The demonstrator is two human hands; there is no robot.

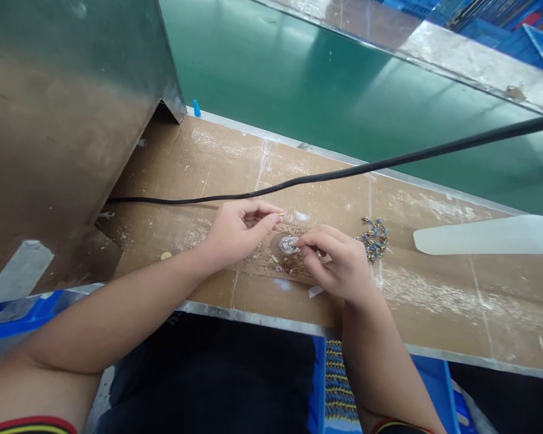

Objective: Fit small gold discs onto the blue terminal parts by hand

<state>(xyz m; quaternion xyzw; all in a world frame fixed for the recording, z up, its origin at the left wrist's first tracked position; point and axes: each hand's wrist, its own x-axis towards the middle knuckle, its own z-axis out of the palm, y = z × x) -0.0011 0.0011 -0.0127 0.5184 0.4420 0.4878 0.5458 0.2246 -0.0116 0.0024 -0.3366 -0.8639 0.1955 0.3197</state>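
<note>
My left hand point(247, 229) pinches a small thin yellowish piece point(280, 214) between thumb and fingertips, above the cardboard-covered bench point(226, 160). Fingers closed together, my right hand point(332, 256) reaches the edge of a small round silvery dish point(288, 244); anything between its fingertips is too small to make out. Dark crumbs and whitish flecks lie around the dish. Just right of my right hand is a loose pile of small blue and brassy parts point(374, 238).
A black cable point(308, 179) crosses beyond my hands. A large metal housing point(67, 108) stands left, and a green belt point(298, 78) runs behind the bench. A translucent white strip point(484, 235) lies right. Below the front edge, a blue crate point(434, 386) sits near rows of blue-yellow parts point(339, 383).
</note>
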